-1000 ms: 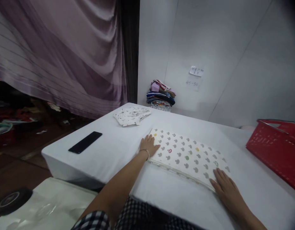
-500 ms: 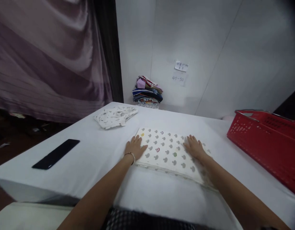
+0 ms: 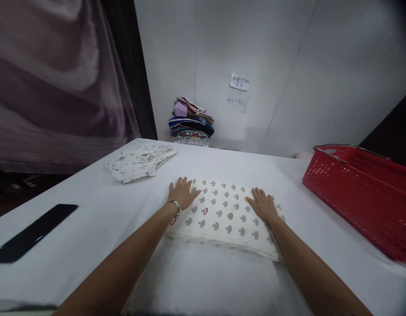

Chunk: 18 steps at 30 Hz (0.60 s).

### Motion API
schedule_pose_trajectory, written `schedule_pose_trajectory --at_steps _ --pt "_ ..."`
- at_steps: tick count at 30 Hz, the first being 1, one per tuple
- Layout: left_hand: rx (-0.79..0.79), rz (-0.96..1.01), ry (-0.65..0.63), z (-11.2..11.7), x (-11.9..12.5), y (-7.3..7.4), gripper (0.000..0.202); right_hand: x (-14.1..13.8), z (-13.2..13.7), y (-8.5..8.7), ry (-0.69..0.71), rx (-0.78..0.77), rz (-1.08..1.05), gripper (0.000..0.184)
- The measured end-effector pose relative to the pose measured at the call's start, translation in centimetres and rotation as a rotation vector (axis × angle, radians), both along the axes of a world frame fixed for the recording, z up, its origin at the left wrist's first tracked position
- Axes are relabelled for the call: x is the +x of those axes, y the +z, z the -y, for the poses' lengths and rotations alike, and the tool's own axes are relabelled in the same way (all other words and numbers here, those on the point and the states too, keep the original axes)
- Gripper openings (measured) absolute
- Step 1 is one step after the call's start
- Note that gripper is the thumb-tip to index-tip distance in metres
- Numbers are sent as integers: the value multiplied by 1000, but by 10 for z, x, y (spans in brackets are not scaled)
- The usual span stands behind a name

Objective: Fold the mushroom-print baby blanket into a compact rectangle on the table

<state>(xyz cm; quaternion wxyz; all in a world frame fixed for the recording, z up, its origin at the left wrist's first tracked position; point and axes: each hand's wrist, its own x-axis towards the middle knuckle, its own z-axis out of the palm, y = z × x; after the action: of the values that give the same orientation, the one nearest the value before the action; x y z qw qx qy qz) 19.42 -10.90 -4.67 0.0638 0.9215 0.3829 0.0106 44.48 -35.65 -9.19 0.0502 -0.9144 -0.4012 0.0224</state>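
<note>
A folded white cloth (image 3: 222, 215) printed with grey mushrooms, plus a few coloured ones, lies flat on the white table (image 3: 219, 281). My left hand (image 3: 182, 195) rests on its left edge, palm down with fingers spread, a bracelet at the wrist. On the right part of the cloth lies my right hand (image 3: 262, 205), also flat with its fingers apart. Neither hand grips the fabric. Layered folds show along the cloth's near edge.
Another white patterned garment (image 3: 140, 162) lies folded at the back left. A flat black object (image 3: 34, 232) is at the left. On the right stands a red plastic basket (image 3: 357, 197). Behind the table rises a stack of folded clothes (image 3: 191, 123), beside paper signs (image 3: 238, 82) on the wall.
The view has shifted, so most surroundings sit further left in the picture. Both hands stay flat on the cloth; my left hand lies nearer its far left corner.
</note>
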Motion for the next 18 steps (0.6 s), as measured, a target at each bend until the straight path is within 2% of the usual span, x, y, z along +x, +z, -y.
schedule_pose_trajectory --at_steps 4,8,15,18 --pt "-6 -15 -31 -18 25 -13 72 0 0 1 0 -1 -4 67" --pt "-17 -26 -19 -30 25 -29 76 0 1 1 0 6 14 67" --pt "-16 -6 -25 -29 25 -28 76 -2 -2 4 -12 -7 -16 67" --pt "-16 11 -31 -27 24 -27 74 1 0 12 -16 65 -126 64"
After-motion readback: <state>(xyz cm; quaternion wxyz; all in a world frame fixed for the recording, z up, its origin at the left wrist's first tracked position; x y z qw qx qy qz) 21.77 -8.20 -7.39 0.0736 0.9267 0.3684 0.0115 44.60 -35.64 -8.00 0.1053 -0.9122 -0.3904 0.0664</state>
